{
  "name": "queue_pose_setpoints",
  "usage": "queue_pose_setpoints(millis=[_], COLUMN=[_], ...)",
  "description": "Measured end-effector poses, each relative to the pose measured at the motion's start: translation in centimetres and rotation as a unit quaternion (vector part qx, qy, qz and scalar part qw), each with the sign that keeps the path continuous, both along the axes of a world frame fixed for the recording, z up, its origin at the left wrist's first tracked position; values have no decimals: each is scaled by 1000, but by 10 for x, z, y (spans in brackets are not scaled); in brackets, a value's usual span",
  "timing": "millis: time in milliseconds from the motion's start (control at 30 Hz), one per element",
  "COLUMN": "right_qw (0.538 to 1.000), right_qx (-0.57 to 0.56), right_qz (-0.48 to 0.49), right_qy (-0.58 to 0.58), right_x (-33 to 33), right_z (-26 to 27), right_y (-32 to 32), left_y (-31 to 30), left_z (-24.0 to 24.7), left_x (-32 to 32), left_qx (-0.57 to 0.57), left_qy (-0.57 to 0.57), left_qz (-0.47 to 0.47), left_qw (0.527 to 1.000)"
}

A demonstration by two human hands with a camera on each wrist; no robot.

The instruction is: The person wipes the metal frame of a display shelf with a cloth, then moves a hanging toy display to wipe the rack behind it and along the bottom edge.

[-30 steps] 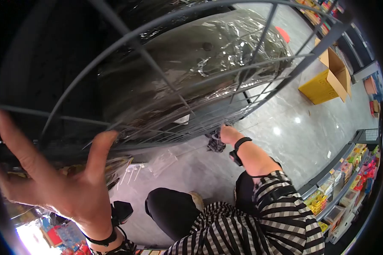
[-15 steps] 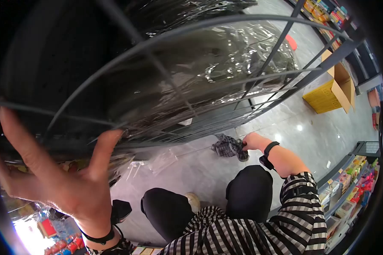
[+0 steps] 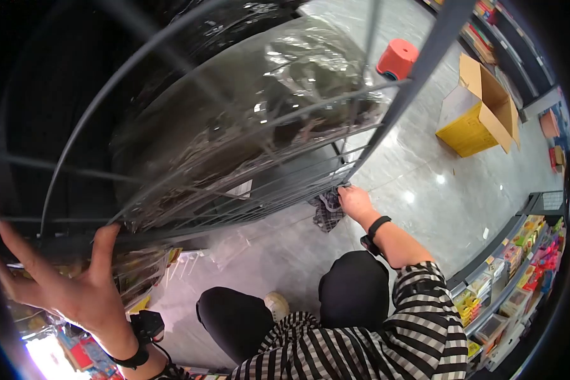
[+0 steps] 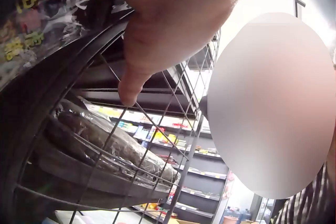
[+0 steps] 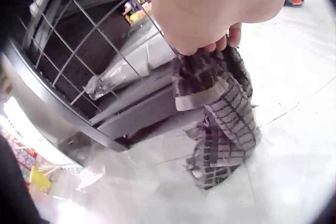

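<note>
While right hand [image 3: 357,205] grips cloth [image 3: 327,215], left hand [image 3: 81,294] splayed at rack [image 3: 402,95], glossy floor [image 3: 430,212] bears carton [image 3: 468,133], stool [image 3: 398,58].

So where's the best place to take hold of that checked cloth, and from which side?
Probably the bunched upper end of the checked cloth, coming from above on the side away from the wire rack. The right hand grips it there; the limp cloth hangs in folds below, and the rack stands close on the other side.
</note>
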State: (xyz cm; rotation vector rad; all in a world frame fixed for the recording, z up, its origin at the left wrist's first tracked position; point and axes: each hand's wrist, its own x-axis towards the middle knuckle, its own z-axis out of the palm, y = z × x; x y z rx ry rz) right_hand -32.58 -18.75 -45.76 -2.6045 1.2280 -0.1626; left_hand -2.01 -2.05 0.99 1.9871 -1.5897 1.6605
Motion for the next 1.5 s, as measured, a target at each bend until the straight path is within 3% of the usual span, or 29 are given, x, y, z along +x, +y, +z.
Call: queue_pose_setpoints(millis=[167, 267, 367, 433, 467, 533, 600, 667, 700, 800, 933, 1033, 1067, 1167, 1267, 1367, 1500], right_qw=[999, 998, 994, 970, 967, 964, 971, 991, 998, 998, 1000, 980, 980, 933, 915, 949, 957], right_qx=[19, 4, 50, 199, 203, 228, 225, 135, 46, -7, 9, 175, 176, 314, 300, 250, 222], right_qz=[-49, -30, -70, -115, -124, -69, -36, 10, 48, 50, 16, -65, -67, -73, -66, -60, -82], right_qy=[-12, -56, -62, -84, -88, -117, -77, -5, -24, 36, 16, -72, -71, -160, -262, -182, -166], right_x=[6, 1, 8, 15, 12, 17, 9, -1, -2, 2, 11, 17, 14, 6, -1, 3, 9], right_z=[-26, -29, -21, -7, -16, -27, -28, -14, -18, -23, -24, -7, -9, -29, -52, -51, -37], right_y=[4, 7, 9, 1, -4, -14, -11, -3, 0, 7, 9, -1, -4, -13, -8, -7, -4], left_y=[-4, -5, -5, -1, -3, -2, 0, 0, 0, 0, 0, 2, 1, 3, 4, 4, 5], left_z=[3, 2, 3, 3, 2, 3, 4, 5, 5, 6, 10, 11, 10, 9, 10, 11, 11], left_x=[-5, -3, -2, 3, 3, 4, 7, 6, 5, 5, 9, 12, 11, 12, 12, 12, 13], left_qx=[8, 8, 2, 7, 8, 12, 16, 20, 23, 13, 31, 32, 28, 23, 26, 32, 36], left_qy=[-20, -31, -58, -49, -42, -56, -72, -75, -74, -103, -119, -138, -138, -138, -141, -144, -142], left_qz=[3, -10, 5, 3, 2, 7, 24, 22, 18, 45, 14, 31, 33, 42, 52, 51, 59], left_qw=[1000, 999, 998, 999, 999, 998, 997, 997, 997, 994, 992, 989, 989, 989, 988, 988, 987])
